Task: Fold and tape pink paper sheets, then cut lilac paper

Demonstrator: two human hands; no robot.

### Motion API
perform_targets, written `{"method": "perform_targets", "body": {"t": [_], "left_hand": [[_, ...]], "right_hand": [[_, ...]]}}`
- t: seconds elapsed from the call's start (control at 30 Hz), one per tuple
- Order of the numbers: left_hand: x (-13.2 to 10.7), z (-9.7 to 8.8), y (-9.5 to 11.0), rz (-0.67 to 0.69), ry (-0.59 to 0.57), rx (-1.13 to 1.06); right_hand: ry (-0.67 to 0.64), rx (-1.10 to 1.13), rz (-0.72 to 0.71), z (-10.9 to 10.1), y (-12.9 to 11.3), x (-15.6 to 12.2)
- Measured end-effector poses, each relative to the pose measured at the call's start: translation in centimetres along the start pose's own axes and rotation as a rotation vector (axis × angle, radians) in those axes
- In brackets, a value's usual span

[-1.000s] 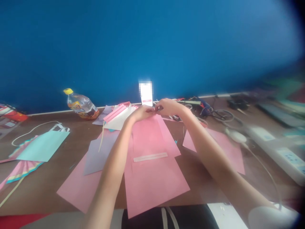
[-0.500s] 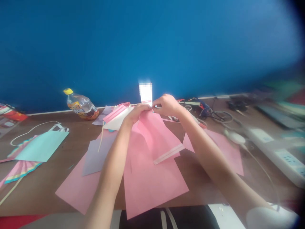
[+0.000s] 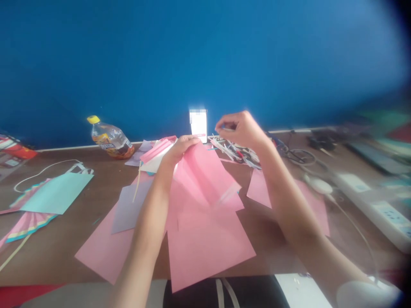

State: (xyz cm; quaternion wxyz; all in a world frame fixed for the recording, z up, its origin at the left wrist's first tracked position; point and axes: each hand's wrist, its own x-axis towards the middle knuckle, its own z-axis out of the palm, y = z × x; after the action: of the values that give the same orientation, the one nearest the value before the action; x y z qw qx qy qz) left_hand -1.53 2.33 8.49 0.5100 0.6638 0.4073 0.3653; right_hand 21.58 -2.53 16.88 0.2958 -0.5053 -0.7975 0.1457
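My left hand point(image 3: 182, 147) is closed on the far edge of a pink sheet of paper point(image 3: 208, 175), which has creases and a pale strip along its right edge. Raised to the right of it, apart from the paper, is my right hand point(image 3: 239, 127). Its thumb and fingertips are pinched together; whatever they hold, if anything, is too small to make out. Under the held sheet lies a larger pink sheet point(image 3: 212, 252). Folded pink paper point(image 3: 157, 150) rests just left of my left hand.
A lit phone point(image 3: 199, 126) leans against the blue wall. A drink bottle point(image 3: 112, 141) tilts at the back left. A turquoise card point(image 3: 58, 192), a grey-purple sheet point(image 3: 131, 207), thin strips point(image 3: 227, 149), cables point(image 3: 300, 157) and a power strip point(image 3: 390, 216) lie about the table.
My right hand has left the paper's far edge, moving up and to the right. The left hand keeps hold of the sheet, whose near part has shifted a little.
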Motion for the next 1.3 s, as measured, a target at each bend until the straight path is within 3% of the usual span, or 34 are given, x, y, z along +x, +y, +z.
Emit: {"method": "perform_targets", "body": {"t": [0.1, 0.23, 0.3, 0.6, 1.07, 1.17, 1.3], "left_hand": [[-0.2, 0.7, 1.4, 0.032, -0.075, -0.029], [-0.1, 1.7, 2.3, 0.053, -0.276, 0.031], [0.0, 1.7, 2.3, 0.072, -0.322, 0.063], [0.1, 0.8, 1.5, 0.01, -0.253, 0.083], [0.6, 1.6, 0.6, -0.027, -0.302, 0.137], [0.6, 1.9, 0.8, -0.038, -0.293, 0.137], [0.2, 1.3, 1.1, -0.046, -0.199, 0.195]], "right_hand": [[0.049, 0.107, 0.078, 0.2, 0.1, 0.3], [-0.121, 0.208, 0.19, 1.7, 0.7, 1.2], [-0.166, 0.222, 0.219, 2.0, 1.0, 1.4], [-0.282, 0.197, 0.226, 1.7, 1.7, 1.3], [-0.354, 0.183, 0.24, 2.6, 2.0, 1.3], [-0.33, 0.181, 0.223, 2.7, 2.0, 1.3], [-0.197, 0.225, 0.269, 2.2, 3.0, 1.5]]}}
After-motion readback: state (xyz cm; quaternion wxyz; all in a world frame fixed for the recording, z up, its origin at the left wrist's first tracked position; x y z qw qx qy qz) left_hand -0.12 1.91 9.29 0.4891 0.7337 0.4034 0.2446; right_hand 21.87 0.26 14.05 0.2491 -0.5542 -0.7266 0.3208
